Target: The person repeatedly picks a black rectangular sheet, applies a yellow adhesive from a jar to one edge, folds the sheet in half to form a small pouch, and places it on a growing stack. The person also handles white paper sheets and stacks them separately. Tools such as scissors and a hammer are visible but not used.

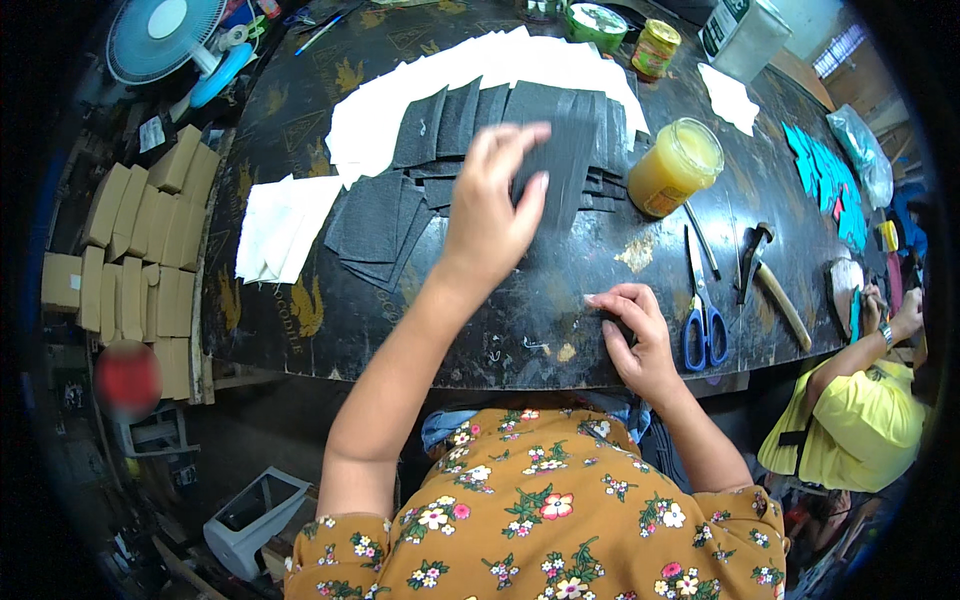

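Note:
My left hand [492, 205] reaches over the middle of the table, thumb and forefinger at the edge of a dark grey cloth piece [568, 175]. That piece is smeared by motion, and the grip is partly unclear. Beneath and around it lie overlapping dark grey cloth pieces [375, 222], fanned in rows. White sheets [480, 65] spread in an arc behind them. Near the table's front edge, my right hand [640, 345] hovers with loosely curled fingers, thumb apart, nothing visible in it. Blue-handled scissors [705, 315] lie just right of it.
A jar of yellowish stuff [675, 170] stands right of the cloth. Beyond the scissors lie a hammer [780, 300] and a thin pen-like stick [703, 240]. Teal pieces [825, 180] sit far right, near a person in yellow [865, 420]. Left are cardboard boxes [150, 230] and a fan [165, 40].

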The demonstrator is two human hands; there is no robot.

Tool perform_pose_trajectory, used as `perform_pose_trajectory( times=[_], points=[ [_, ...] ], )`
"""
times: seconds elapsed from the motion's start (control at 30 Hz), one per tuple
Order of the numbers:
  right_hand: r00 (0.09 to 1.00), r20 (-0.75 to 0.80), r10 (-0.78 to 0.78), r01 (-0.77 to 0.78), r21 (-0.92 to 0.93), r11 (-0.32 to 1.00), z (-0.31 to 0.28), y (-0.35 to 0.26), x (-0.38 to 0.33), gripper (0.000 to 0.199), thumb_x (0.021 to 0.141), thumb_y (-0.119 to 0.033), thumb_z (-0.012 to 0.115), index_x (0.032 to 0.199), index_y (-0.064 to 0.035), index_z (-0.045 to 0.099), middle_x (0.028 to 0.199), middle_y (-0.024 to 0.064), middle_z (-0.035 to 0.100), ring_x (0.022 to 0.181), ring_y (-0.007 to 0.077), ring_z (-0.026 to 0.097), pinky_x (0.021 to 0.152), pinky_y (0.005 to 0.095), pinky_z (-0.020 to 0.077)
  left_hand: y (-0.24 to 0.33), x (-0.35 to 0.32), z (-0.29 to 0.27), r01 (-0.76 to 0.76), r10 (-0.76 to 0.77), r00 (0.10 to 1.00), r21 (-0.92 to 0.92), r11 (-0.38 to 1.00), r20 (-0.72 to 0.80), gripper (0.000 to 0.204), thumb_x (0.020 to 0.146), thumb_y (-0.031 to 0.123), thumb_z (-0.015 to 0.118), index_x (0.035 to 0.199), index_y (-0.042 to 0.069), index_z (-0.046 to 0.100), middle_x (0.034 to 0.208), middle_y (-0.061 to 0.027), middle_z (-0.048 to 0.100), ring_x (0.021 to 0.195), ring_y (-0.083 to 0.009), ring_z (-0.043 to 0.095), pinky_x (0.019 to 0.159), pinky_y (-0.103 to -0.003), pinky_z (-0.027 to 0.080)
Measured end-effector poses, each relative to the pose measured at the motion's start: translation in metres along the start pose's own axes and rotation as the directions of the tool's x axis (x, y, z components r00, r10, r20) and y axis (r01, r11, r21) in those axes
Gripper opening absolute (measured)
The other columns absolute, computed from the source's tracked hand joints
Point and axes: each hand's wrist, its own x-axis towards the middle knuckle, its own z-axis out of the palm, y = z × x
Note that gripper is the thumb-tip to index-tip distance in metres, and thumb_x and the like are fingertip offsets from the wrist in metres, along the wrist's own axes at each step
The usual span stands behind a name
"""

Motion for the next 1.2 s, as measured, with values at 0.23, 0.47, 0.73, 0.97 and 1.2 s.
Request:
perform_pose_trajectory(
  times=[0.23, 0.47, 0.73, 0.97, 1.2],
  points=[
    [0.999, 0.021, -0.025, 0.027, -0.090, 0.996, 0.005, 0.004, -0.003, 0.051, 0.084, 0.001, 0.072, 0.135, -0.0070, 0.072, 0.120, 0.0163, 0.066, 0.112, 0.0369, 0.063, 0.100, 0.0453, 0.0508, -0.062, 0.097, 0.012, 0.166, -0.226, 0.963, 0.334, 0.928, 0.150, 0.050, 0.084, 0.015, 0.083, 0.133, 0.006, 0.076, 0.129, -0.0197, 0.070, 0.115, -0.0369, 0.071, 0.106, -0.045, 0.057],
    [0.992, 0.081, -0.092, 0.111, -0.256, 0.960, 0.006, -0.002, 0.002, 0.061, 0.081, -0.006, 0.082, 0.141, -0.0080, 0.068, 0.124, 0.0160, 0.069, 0.111, 0.0365, 0.064, 0.101, 0.0465, 0.0474, -0.053, 0.038, -0.009, 0.033, -0.004, 0.998, 0.420, 0.907, -0.070, 0.050, 0.089, 0.016, 0.084, 0.137, 0.012, 0.071, 0.138, -0.0168, 0.063, 0.135, -0.0369, 0.058, 0.113, -0.051, 0.048],
    [0.963, 0.241, -0.121, 0.164, -0.166, 0.972, -0.004, -0.016, 0.017, 0.072, 0.080, -0.024, 0.096, 0.144, -0.0099, 0.068, 0.098, 0.0061, 0.072, 0.091, 0.0265, 0.066, 0.086, 0.0399, 0.0456, -0.082, -0.042, -0.158, 0.500, -0.627, 0.779, 0.622, 0.603, -0.018, 0.076, 0.072, 0.046, 0.100, 0.121, -0.005, 0.072, 0.095, -0.0140, 0.071, 0.084, -0.0254, 0.068, 0.075, -0.038, 0.056],
    [0.907, -0.218, -0.360, 0.078, -0.753, 0.653, -0.117, -0.013, 0.113, 0.062, 0.077, -0.051, 0.093, 0.124, -0.0130, 0.080, 0.132, 0.0120, 0.068, 0.126, 0.0358, 0.060, 0.107, 0.0509, 0.0452, -0.085, -0.058, -0.153, 0.553, -0.545, 0.826, 0.396, 0.733, -0.145, 0.036, 0.087, 0.011, 0.088, 0.116, 0.001, 0.070, 0.093, -0.0061, 0.068, 0.080, -0.0143, 0.062, 0.072, -0.033, 0.054],
    [0.986, 0.006, -0.165, 0.084, -0.878, 0.472, -0.136, -0.013, 0.150, 0.057, 0.072, -0.061, 0.093, 0.108, -0.0177, 0.089, 0.150, 0.0082, 0.065, 0.143, 0.0318, 0.053, 0.112, 0.0542, 0.0409, -0.055, -0.056, -0.165, 0.533, -0.501, 0.837, 0.122, 0.837, -0.221, 0.029, 0.098, -0.002, 0.074, 0.124, 0.003, 0.065, 0.112, -0.0087, 0.072, 0.079, -0.0084, 0.061, 0.075, -0.026, 0.054]
  ],
)
